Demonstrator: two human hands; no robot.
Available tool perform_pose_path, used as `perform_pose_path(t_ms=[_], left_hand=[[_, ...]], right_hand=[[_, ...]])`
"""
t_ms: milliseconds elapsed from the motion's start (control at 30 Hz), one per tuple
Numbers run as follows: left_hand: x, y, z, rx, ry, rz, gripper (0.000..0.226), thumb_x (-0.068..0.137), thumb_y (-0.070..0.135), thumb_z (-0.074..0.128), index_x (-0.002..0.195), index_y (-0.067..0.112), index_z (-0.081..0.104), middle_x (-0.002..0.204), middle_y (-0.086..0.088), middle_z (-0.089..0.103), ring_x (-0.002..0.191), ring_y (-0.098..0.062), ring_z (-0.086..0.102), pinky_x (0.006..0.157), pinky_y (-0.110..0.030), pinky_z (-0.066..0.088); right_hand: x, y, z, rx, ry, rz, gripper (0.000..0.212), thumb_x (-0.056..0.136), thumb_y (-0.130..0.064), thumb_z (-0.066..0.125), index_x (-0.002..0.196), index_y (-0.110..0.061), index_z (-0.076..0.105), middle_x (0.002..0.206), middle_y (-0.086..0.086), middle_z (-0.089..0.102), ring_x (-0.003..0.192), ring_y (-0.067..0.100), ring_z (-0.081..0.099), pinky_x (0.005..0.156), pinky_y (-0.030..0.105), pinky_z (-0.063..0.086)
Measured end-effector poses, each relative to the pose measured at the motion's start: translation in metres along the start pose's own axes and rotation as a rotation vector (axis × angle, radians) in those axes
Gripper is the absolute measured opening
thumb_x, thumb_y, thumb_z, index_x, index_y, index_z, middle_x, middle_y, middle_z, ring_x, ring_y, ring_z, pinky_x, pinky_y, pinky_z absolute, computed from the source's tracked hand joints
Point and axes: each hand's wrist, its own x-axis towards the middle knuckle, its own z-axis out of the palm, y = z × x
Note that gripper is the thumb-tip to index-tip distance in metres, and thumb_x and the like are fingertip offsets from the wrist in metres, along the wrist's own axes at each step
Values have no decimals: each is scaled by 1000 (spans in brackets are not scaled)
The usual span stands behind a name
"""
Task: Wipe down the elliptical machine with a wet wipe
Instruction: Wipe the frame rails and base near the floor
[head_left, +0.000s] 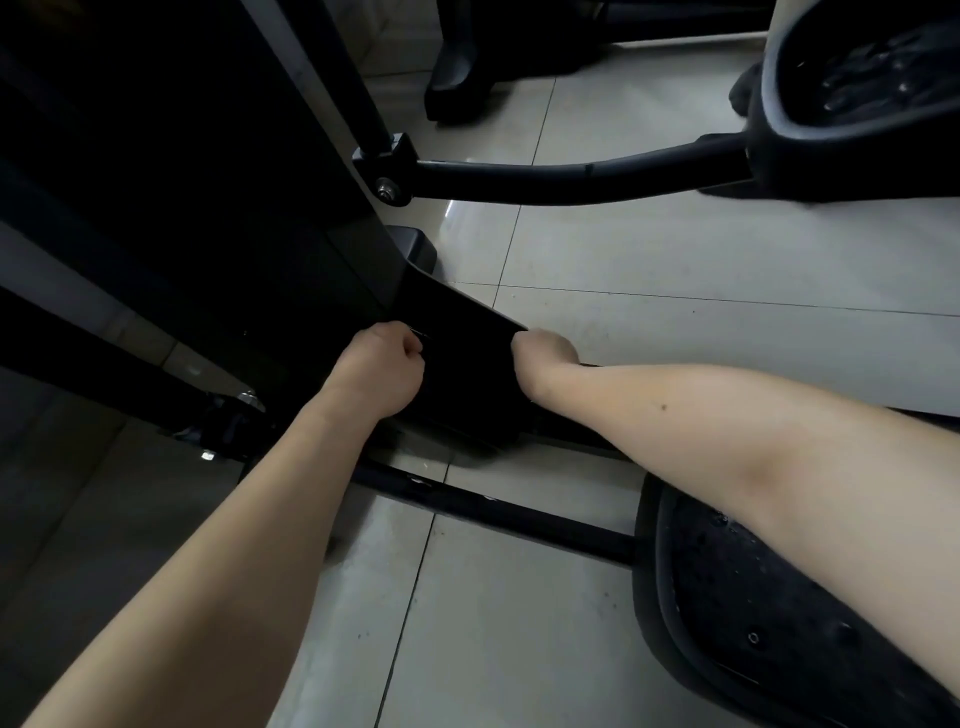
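The elliptical machine (208, 182) stands on a pale tiled floor (675, 260), its dark body filling the upper left of the head view. A person reaches down to the black base cover (467, 364) at its foot. The left hand (382, 364) is curled into a fist against the cover's near face. The right hand (545, 345) bends at the wrist over the cover's far edge, fingers out of sight behind it. No wet wipe can be seen, and whether either hand grips one cannot be told.

The frame looks heavy and rigid and is unlikely to shift under a rub. The smooth plastic cover should take firm pressure, though a damp hand may slide on it. A wipe would be light, limp and wet, best bunched in the fingers and pressed flat.

A link bar (571, 179) runs right from a bolted joint to the far pedal (857, 78). A lower bar (493, 512) leads to the near pedal (753, 597), which sits under the right forearm.
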Motion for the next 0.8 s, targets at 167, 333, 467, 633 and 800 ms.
perform_pose_path(t_ms=[167, 333, 467, 633, 800], left_hand=[[-2, 9, 2, -7, -1, 39, 29, 97, 16, 53, 121, 16, 67, 113, -5, 66, 99, -23, 62, 78, -30, 48], [-7, 19, 0, 4, -12, 63, 28, 96, 17, 53, 121, 15, 66, 110, -5, 67, 95, -22, 62, 74, -30, 48], [-11, 30, -4, 39, -6, 88, 27, 95, 16, 54, 118, 16, 68, 111, -3, 67, 96, -20, 62, 78, -31, 51], [-16, 41, -7, 68, -14, 94, 28, 94, 11, 53, 116, 17, 68, 112, -1, 68, 98, -20, 64, 84, -32, 53], [-26, 58, -6, -305, -160, 40, 51, 82, 23, 70, 132, 20, 61, 116, 1, 68, 95, -18, 67, 82, -35, 57]], right_hand=[[-23, -15, 9, -79, -1, -74, 38, 91, 12, 45, 120, -1, 64, 119, 16, 67, 108, 37, 67, 84, 38, 53], [-47, -22, 0, 34, -158, -122, 24, 92, 4, 57, 113, -1, 65, 110, 16, 67, 103, 33, 67, 77, 34, 48], [-56, -20, -32, 311, -584, -143, 18, 81, 2, 73, 70, -12, 69, 71, 3, 68, 83, 24, 67, 68, 27, 51], [-46, 3, -89, 789, -330, 11, 14, 89, 7, 62, 99, 6, 71, 81, 11, 71, 63, 18, 66, 60, 25, 54], [-50, 13, -123, 1167, -467, 160, 28, 94, 6, 56, 121, 5, 60, 111, 16, 72, 74, 21, 76, 52, 21, 55]])
